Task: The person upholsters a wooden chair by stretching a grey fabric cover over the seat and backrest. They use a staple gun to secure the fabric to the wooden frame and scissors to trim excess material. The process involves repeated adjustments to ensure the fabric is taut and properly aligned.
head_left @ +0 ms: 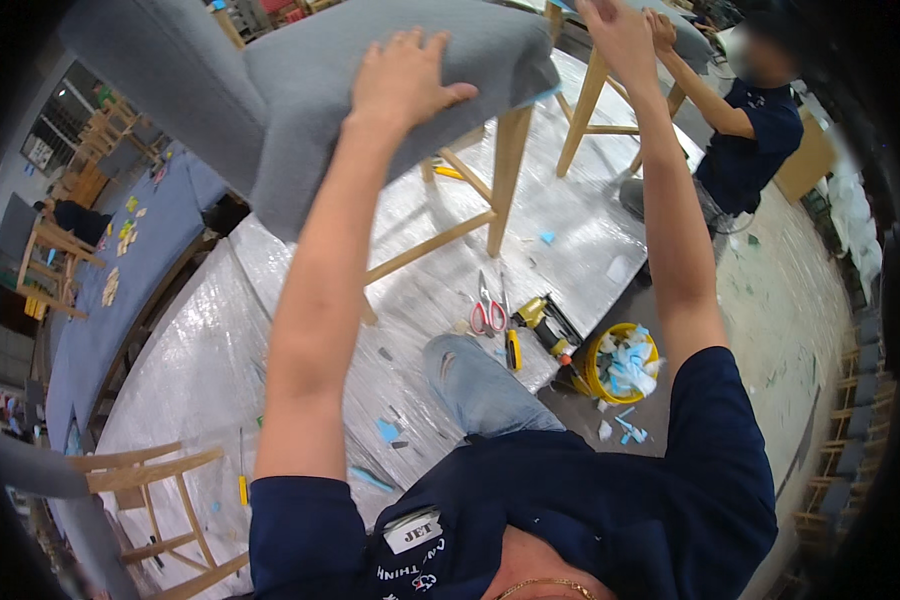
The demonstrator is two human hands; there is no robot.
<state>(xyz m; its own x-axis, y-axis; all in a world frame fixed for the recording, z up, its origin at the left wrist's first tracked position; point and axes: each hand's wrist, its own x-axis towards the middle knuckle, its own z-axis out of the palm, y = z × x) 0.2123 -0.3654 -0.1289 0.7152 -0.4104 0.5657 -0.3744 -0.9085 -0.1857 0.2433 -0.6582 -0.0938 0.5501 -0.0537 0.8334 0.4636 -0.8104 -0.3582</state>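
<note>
I log the grey chair [315, 110] ahead on the plastic-wrapped tabletop [595, 245], inward of its right edge; long axis left to right, backrest [160, 85] leftmost. My left hand [400, 88] is nearer, spread palm-down on the seat [305, 65], grasping nothing. My right hand [620, 42] is past the seat's right end, near a second chair [583, 115]; fingers cropped, grip I cannot tell.

L hand [400, 85] on chair seat [305, 95] (grey fab.)

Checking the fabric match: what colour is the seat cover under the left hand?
The seat cover is grey, best seen in the head view.
</note>
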